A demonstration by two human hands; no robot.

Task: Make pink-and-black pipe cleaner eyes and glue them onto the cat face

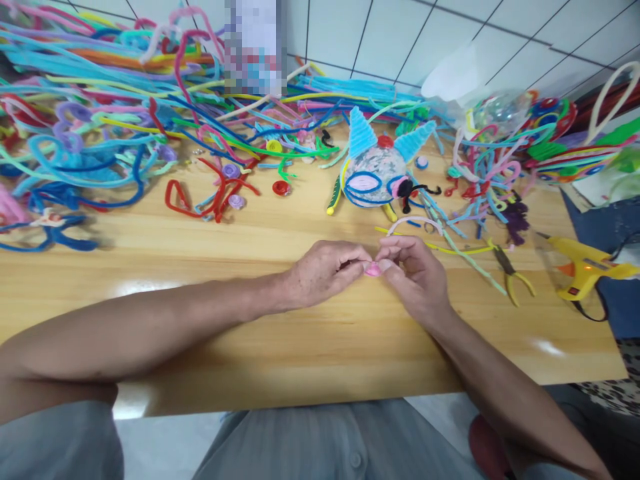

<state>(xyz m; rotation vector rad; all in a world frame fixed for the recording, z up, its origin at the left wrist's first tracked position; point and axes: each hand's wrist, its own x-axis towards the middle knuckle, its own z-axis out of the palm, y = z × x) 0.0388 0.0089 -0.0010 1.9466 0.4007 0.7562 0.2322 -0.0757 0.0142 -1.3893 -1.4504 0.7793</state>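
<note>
Both hands meet over the middle of the wooden table. My left hand (325, 270) pinches the left side of a small pink coil of pipe cleaner (373, 269) between thumb and fingertips. On its other side, my right hand (417, 277) is closed with thumb and forefinger on the same coil. A pale pink pipe cleaner strand (417, 221) arcs out behind the right hand; whether it joins the coil is hidden. Just beyond the hands sits a round animal head (377, 160) with blue ears, blue-ringed eyes and a red spot on top.
Pipe cleaners (120, 73) in many colours are heaped along the back and left. Red and purple coils (235, 183) lie left of centre. Yellow-handled pliers (511, 273) and a yellow glue gun (583, 267) lie to the right, near the table's edge (607, 333).
</note>
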